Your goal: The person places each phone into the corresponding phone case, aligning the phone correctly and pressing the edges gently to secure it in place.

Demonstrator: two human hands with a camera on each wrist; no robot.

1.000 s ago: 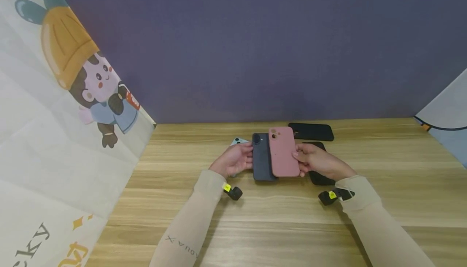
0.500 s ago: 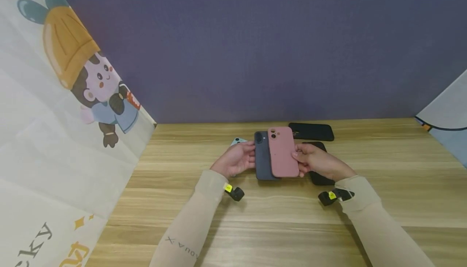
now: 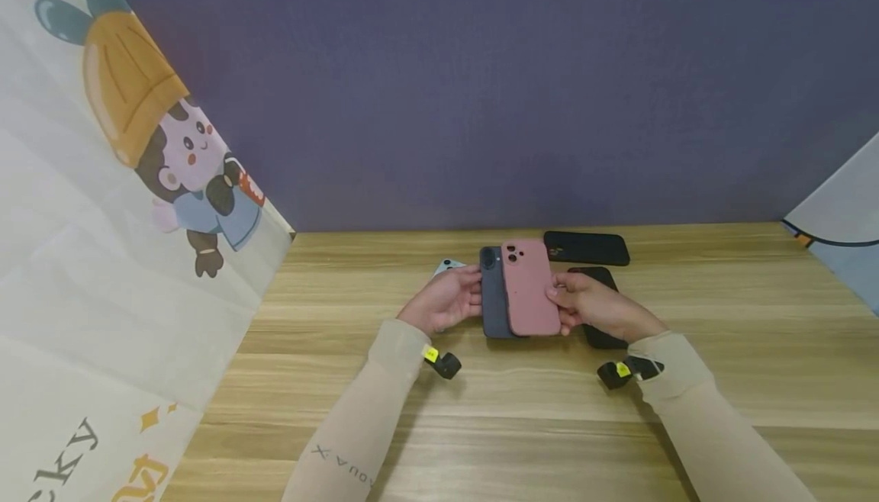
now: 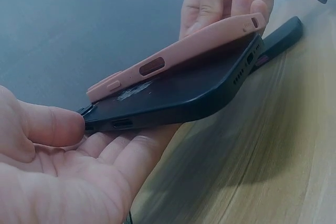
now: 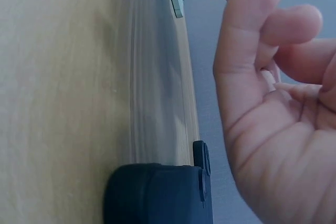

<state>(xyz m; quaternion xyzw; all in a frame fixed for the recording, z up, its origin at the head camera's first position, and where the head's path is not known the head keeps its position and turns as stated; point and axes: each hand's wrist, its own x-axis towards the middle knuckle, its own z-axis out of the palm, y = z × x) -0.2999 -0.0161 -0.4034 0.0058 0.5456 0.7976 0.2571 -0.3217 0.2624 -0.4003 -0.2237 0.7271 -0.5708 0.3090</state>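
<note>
My left hand (image 3: 446, 297) holds a dark blue phone case (image 3: 493, 304) by its left edge, thumb on top and fingers beneath. A pink phone case (image 3: 532, 288) with camera cutouts is pinched at its right edge by my right hand (image 3: 597, 304). The pink case partly overlaps the dark one, hiding its right side. In the left wrist view, the pink case (image 4: 189, 48) lies slantwise over the dark case (image 4: 199, 93), which is raised off the table. Curled right fingers (image 5: 244, 51) show in the right wrist view, where what they hold is out of sight.
On the wooden table (image 3: 522, 426), a pale blue phone (image 3: 449, 264) lies partly behind my left hand. One black phone case (image 3: 590, 249) lies crosswise at the back; another black case (image 3: 604, 339) is under my right hand. A dark wall (image 3: 481, 105) rises behind the table.
My left hand and the dark case have shifted slightly right. The pink case has moved slightly left and tilted a little, so the two overlap more.
</note>
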